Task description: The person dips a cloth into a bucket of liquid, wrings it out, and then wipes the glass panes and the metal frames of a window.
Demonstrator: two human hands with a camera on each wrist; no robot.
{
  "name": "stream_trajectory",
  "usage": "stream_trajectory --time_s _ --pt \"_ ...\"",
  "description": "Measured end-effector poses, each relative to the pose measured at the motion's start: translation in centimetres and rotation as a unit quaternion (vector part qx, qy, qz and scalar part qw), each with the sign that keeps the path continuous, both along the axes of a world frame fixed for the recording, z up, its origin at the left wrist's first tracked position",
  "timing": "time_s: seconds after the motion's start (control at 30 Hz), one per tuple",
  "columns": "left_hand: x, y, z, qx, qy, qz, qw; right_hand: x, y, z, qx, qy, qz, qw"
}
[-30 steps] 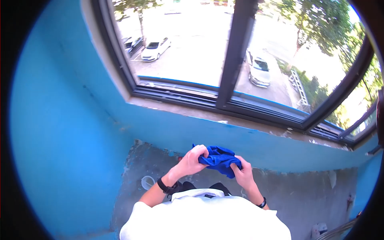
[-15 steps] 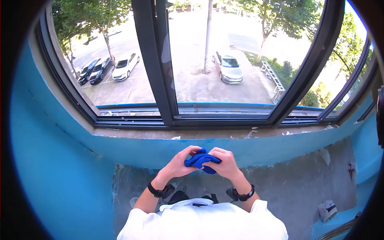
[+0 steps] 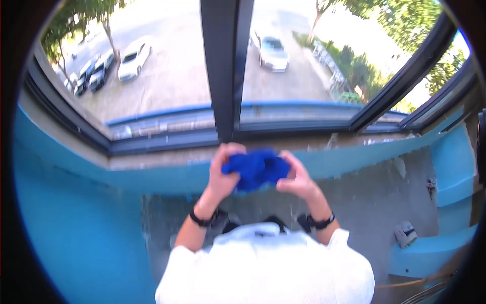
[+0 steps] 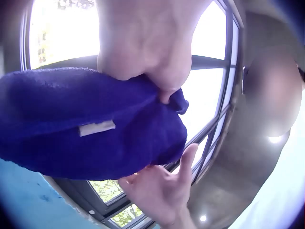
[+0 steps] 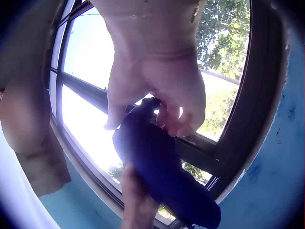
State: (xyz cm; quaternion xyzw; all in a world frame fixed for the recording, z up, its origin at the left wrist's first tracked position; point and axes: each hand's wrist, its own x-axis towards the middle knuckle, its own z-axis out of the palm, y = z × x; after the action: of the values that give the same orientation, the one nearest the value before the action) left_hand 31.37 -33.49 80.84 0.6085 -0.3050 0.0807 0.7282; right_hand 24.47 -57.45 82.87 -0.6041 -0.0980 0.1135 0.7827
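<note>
The cloth [image 3: 255, 171] is blue (its tag [image 4: 97, 128] white), the shirt [image 3: 273, 263] white.

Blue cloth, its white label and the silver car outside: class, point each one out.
Blue cloth [image 3: 257, 169], head view: middle of its bunched folds.
White label [image 4: 97, 128], left wrist view: middle of its strip.
Silver car [image 3: 275, 54], head view: its bonnet.

Left hand [image 3: 221, 173]: we curled it at eleven o'clock.
Right hand [image 3: 299, 181]: we held its thumb [image 4: 188, 160] apart at one o'clock.
</note>
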Motion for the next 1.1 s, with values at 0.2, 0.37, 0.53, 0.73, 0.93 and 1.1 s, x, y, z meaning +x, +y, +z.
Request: stream_trajectory --time_s 0.2,0.37,0.53,0.73,0.93,1.1 --pt "0.6 0.3 0.0 -0.070 0.132 0.018 0.989 2.2 3.1 -0.4 0.126 -0.120 -0.060 0.983" --pt "0.5 -1.7 1.3 -0.021 0.157 -0.014 0.987 2.7 2.6 -0.9 -0.002 -0.097 -0.160 0.982" --pt "1.1 -2.1 -3.2 -0.044 0.245 -0.049 0.967 2.1 -1.4 -1.5 -0.018 -0.134 -0.203 0.970" --pt "0.1 -5.8 -0.1 0.094 0.166 -0.133 0.973 0.8 -6.2 -0.6 -0.108 -0.179 -0.229 0.951" --pt "0.0 -12.0 3.2 0.217 -0.004 -0.093 0.972 1.2 -8.7 1.4 -0.291 -0.385 -0.186 0.856" --pt "1.0 -13.7 3.1 0.239 -0.068 -0.057 0.967 1.0 -10.0 0.1 -0.310 -0.346 -0.238 0.853"
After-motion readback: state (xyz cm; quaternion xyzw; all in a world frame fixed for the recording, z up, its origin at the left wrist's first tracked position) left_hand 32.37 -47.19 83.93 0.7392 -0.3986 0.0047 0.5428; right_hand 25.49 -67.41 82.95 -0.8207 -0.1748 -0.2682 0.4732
